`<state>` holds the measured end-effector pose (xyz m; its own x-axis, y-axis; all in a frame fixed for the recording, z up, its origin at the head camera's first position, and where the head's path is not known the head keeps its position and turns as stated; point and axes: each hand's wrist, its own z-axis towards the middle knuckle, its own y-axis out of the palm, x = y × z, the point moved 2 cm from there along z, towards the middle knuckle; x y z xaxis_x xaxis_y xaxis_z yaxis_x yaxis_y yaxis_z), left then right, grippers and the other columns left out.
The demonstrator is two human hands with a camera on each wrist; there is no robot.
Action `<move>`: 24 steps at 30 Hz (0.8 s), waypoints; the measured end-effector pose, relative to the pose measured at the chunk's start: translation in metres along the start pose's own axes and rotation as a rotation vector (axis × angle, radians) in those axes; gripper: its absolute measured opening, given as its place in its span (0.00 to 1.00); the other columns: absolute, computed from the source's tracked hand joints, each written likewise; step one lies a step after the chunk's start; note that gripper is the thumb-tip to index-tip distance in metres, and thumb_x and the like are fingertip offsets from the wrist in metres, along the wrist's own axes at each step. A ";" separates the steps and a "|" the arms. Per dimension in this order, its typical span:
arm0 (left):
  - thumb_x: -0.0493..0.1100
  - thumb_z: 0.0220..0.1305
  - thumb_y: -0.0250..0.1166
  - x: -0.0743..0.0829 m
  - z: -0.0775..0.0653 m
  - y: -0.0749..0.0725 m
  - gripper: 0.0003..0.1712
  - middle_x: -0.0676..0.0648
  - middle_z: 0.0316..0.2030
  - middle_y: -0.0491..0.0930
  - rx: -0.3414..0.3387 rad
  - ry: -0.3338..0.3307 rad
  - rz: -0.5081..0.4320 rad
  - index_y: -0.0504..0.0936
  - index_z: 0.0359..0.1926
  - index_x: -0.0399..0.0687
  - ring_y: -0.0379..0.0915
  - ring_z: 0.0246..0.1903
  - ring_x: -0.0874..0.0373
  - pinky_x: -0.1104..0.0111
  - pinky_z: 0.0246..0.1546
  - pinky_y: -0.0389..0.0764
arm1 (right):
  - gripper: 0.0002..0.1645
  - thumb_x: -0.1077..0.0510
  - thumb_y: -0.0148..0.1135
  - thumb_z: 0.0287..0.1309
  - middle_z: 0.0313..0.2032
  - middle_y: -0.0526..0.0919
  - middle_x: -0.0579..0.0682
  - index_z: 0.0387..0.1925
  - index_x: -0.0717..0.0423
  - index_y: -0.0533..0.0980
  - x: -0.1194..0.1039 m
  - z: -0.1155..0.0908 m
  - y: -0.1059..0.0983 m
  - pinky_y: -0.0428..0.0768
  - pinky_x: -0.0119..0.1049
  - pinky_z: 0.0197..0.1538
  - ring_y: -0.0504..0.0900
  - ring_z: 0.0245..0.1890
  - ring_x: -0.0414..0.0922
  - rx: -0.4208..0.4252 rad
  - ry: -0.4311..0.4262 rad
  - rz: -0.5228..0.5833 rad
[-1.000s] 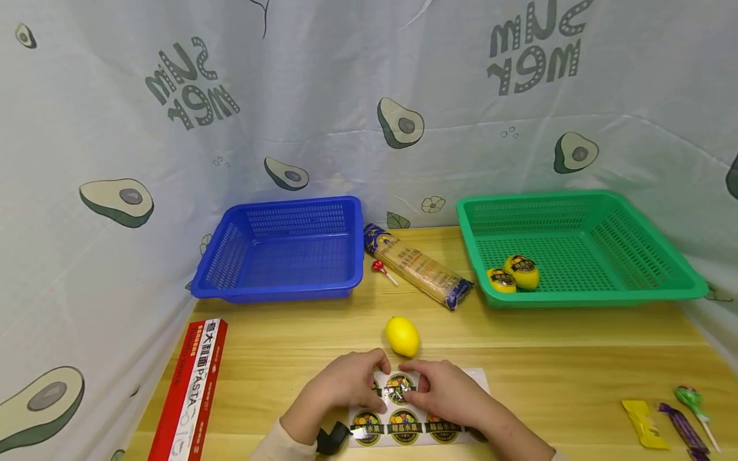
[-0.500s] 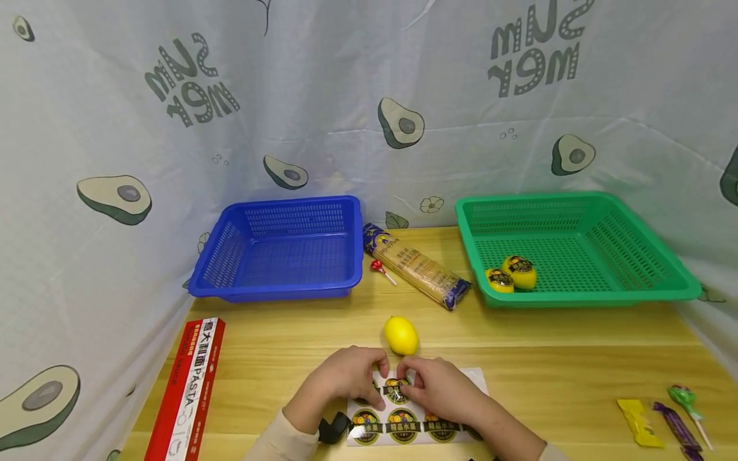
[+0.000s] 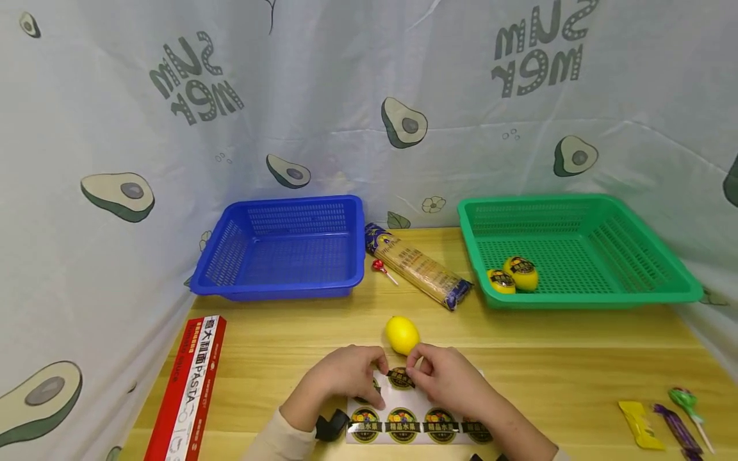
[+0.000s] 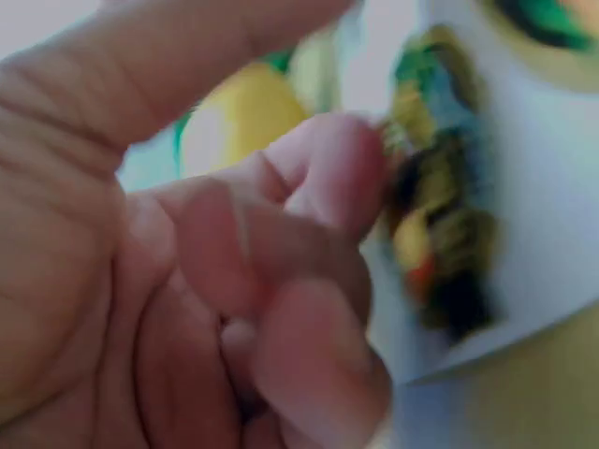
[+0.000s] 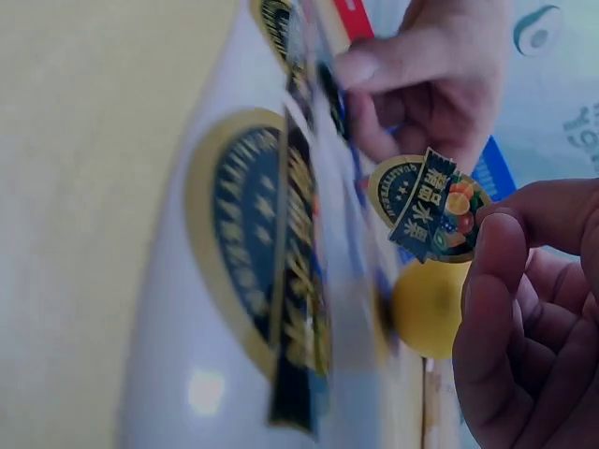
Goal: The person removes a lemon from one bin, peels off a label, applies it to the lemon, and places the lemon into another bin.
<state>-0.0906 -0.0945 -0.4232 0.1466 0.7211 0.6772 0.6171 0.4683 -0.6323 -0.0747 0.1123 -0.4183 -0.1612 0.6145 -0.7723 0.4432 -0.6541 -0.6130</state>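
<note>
In the head view, my right hand pinches a round black-and-gold fruit sticker by its edge between thumb and index finger. The right wrist view shows this sticker lifted off the white sticker sheet, which bears several more like it. My left hand rests at the sheet's left part, thumb and index finger apart and bent, with no thing between them. Just beyond both hands lies a yellow lemon without a sticker. The left wrist view is blurred and shows bent fingers close to a sticker.
A blue basket stands back left. Two stickered lemons lie in the green basket at back right. Between them are a spaghetti pack and a red lollipop. A red pasta box lies left, wrapped sweets right.
My right hand has moved slightly up and right, peeling the sticker off the sheet. The left hand has stayed almost in place.
</note>
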 end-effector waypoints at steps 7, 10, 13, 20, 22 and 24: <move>0.45 0.63 0.73 0.007 -0.001 -0.012 0.07 0.59 0.29 0.81 0.100 0.210 -0.197 0.83 0.38 0.53 0.67 0.20 0.70 0.77 0.23 0.68 | 0.05 0.53 0.66 0.67 0.18 0.77 0.42 0.35 0.48 0.78 -0.004 -0.002 -0.009 0.71 0.28 0.18 0.74 0.14 0.37 0.012 0.010 0.078; 0.43 0.66 0.71 0.010 -0.002 -0.013 0.04 0.56 0.30 0.81 0.116 0.223 -0.245 0.83 0.35 0.51 0.65 0.17 0.71 0.77 0.20 0.67 | 0.07 0.52 0.67 0.67 0.20 0.78 0.45 0.39 0.50 0.78 -0.007 -0.003 -0.013 0.73 0.30 0.19 0.76 0.15 0.39 0.034 0.032 0.133; 0.43 0.68 0.69 0.011 -0.003 -0.014 0.04 0.53 0.32 0.81 0.137 0.200 -0.360 0.83 0.37 0.49 0.63 0.14 0.68 0.77 0.16 0.67 | 0.11 0.51 0.68 0.66 0.24 0.79 0.47 0.43 0.53 0.78 -0.008 -0.003 -0.019 0.74 0.31 0.19 0.78 0.16 0.43 0.104 0.072 0.187; 0.45 0.68 0.68 0.009 0.000 -0.015 0.10 0.50 0.36 0.80 0.230 0.125 -0.635 0.81 0.42 0.42 0.59 0.13 0.66 0.76 0.15 0.62 | 0.10 0.50 0.65 0.69 0.26 0.82 0.52 0.39 0.52 0.79 -0.006 0.006 -0.030 0.70 0.32 0.21 0.75 0.19 0.41 0.223 0.149 0.198; 0.45 0.68 0.69 0.009 0.001 -0.013 0.12 0.50 0.36 0.79 0.249 0.110 -0.684 0.81 0.43 0.41 0.59 0.13 0.66 0.76 0.15 0.62 | 0.10 0.50 0.64 0.70 0.27 0.84 0.53 0.38 0.52 0.80 -0.007 0.011 -0.032 0.71 0.32 0.23 0.76 0.22 0.42 0.228 0.147 0.186; 0.44 0.68 0.68 0.009 0.004 -0.010 0.13 0.50 0.35 0.78 0.276 0.105 -0.731 0.81 0.43 0.38 0.58 0.13 0.66 0.76 0.15 0.62 | 0.10 0.51 0.63 0.70 0.30 0.85 0.52 0.38 0.53 0.80 -0.008 0.016 -0.035 0.72 0.33 0.27 0.78 0.26 0.43 0.247 0.141 0.159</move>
<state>-0.0984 -0.0908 -0.4117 -0.1422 0.1358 0.9805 0.3729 0.9249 -0.0741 -0.1035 0.1233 -0.3938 0.0244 0.5397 -0.8415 0.2224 -0.8236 -0.5218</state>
